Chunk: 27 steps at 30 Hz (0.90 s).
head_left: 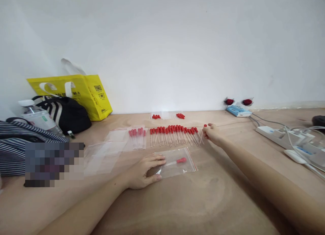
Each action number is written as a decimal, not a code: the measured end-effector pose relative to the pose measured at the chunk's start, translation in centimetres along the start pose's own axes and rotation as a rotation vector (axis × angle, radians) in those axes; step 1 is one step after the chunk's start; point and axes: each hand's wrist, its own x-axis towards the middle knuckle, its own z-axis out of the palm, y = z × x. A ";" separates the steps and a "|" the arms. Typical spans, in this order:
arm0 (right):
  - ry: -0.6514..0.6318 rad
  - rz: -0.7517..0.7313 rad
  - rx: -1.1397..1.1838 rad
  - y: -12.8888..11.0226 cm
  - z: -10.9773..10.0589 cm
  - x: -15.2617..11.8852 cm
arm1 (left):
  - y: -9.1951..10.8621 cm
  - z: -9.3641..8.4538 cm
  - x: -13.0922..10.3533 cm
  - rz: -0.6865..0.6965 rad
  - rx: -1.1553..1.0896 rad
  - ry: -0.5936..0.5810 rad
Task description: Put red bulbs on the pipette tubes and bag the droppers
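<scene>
My left hand lies with fingers spread on the left end of a clear zip bag, which has one red-topped dropper inside. At the right end of a row of droppers with red bulbs, my right hand pinches a single dropper near its red bulb, its clear stem slanting down toward the table. Left of the row, a filled bag holds several more droppers. Flat clear bags are spread beside it.
Small bags of red bulbs lie by the wall. A yellow bag, black bag, bottle and striped cloth are at left. A power strip, cables and a blue box are at right.
</scene>
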 end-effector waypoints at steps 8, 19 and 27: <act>-0.064 0.074 0.262 -0.2 2.0 -7.6 | 0.2 0.0 0.1 -0.007 0.014 0.019; -0.330 0.103 0.281 -0.3 2.3 -8.9 | 0.1 0.0 0.0 -0.042 0.013 0.022; -0.448 -0.074 0.152 -0.4 2.9 -9.6 | 0.1 0.0 0.0 -0.019 -0.014 0.049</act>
